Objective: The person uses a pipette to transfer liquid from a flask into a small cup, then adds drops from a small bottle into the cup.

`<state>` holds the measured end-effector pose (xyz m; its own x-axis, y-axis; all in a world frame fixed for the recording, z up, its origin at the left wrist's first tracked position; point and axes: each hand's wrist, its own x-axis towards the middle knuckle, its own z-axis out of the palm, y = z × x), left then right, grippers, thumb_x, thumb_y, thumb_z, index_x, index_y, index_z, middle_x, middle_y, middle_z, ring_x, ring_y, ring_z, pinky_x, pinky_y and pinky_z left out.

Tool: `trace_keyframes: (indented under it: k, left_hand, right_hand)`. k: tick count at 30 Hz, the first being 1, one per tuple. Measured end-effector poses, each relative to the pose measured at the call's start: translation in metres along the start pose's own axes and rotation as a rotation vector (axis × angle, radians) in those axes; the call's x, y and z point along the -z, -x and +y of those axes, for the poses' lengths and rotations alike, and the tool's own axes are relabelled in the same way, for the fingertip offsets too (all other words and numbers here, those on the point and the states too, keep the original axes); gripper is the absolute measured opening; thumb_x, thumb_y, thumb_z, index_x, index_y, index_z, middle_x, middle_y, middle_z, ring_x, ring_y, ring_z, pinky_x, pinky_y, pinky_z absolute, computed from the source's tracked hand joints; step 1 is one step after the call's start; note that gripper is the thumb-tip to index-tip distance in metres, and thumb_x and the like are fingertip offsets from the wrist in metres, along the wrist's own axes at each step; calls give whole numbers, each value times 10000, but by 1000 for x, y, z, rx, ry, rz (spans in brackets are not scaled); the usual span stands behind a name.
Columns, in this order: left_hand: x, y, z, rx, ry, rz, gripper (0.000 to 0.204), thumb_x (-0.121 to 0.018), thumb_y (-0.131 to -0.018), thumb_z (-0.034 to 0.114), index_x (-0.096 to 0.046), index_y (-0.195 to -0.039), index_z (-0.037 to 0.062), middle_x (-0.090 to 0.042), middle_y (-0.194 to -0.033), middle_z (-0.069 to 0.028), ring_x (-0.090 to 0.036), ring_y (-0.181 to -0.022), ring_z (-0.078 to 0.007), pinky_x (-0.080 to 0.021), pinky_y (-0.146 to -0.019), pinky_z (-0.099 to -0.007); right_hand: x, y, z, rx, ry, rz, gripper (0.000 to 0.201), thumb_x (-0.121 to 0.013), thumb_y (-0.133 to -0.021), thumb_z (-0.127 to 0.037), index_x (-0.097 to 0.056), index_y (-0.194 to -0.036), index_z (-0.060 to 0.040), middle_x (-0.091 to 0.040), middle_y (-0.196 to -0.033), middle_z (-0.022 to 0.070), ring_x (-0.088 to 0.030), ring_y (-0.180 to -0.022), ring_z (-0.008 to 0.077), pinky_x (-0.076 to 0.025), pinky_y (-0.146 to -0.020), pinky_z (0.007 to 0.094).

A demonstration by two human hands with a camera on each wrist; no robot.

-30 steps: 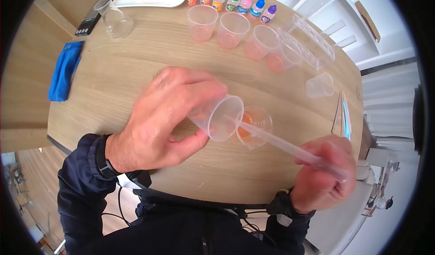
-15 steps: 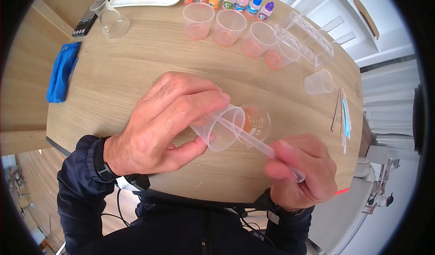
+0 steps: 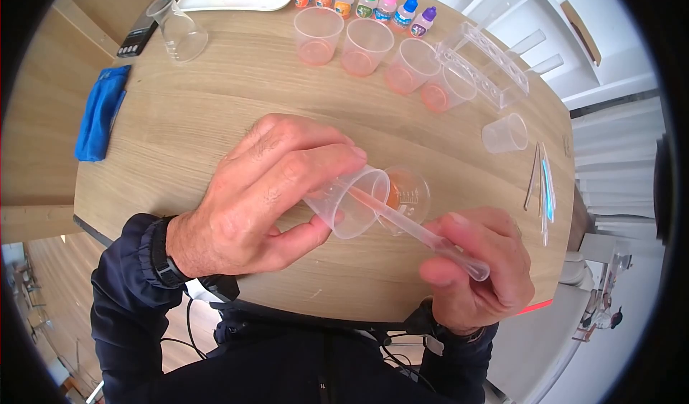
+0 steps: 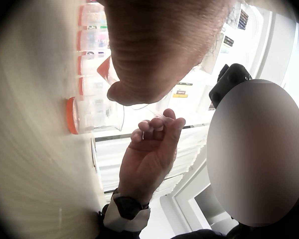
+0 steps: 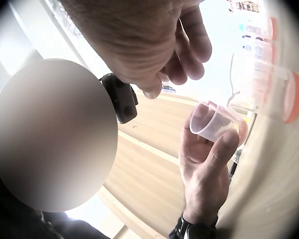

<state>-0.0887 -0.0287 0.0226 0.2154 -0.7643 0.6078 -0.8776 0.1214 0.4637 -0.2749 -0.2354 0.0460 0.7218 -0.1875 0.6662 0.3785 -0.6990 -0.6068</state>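
- The left hand (image 3: 247, 196) grips a clear plastic cup (image 3: 346, 221) between thumb and fingers, tipped over with its mouth towards the other hand, in front of the person and above the table.
- The right hand (image 3: 488, 271) pinches a plastic transfer pipette (image 3: 410, 226) near its bulb, the stem reaching into that cup.
- There's a pinkish tint along the stem, so I'd say a small measure is being pipetted at the cup; whether it is going in or coming out, I can't tell.
- Just beyond the cup stands a graduated glass beaker (image 3: 415, 192) with orange-pink liquid, and farther off a row of four plastic cups (image 3: 318, 34) with pink in their bottoms.
- To my mind the next move calls for a steady tilt, the tip kept inside the rim, and gentle thumb pressure on the bulb.
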Motion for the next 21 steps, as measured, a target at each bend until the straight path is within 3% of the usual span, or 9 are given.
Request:
trace_keyframes:
  k: [14, 21]
  left_hand:
    - [-1, 1, -1, 0, 5, 6, 582, -903, -797, 61, -674, -1327, -9, -730, -1249, -217, -713, -1091, -372, -559, -924, -458]
    - [2, 1, -2, 32, -22, 18, 611, -896, -788, 44, -661, -1348, -20, -716, -1281, -226, -701, -1126, -378, -552, -957, -457]
  right_hand:
    - [2, 0, -2, -22, -14, -12, 607, -1059, -712, -201, -780, -1201, 26, -784, -943, 158, -740, -747, 229, -563, -619, 300]
    - [30, 11, -5, -130, -103, 316, 531, -952, -882, -417, -770, -1142, 9, -759, -903, 146, -669, -669, 224, -498, -592, 325]
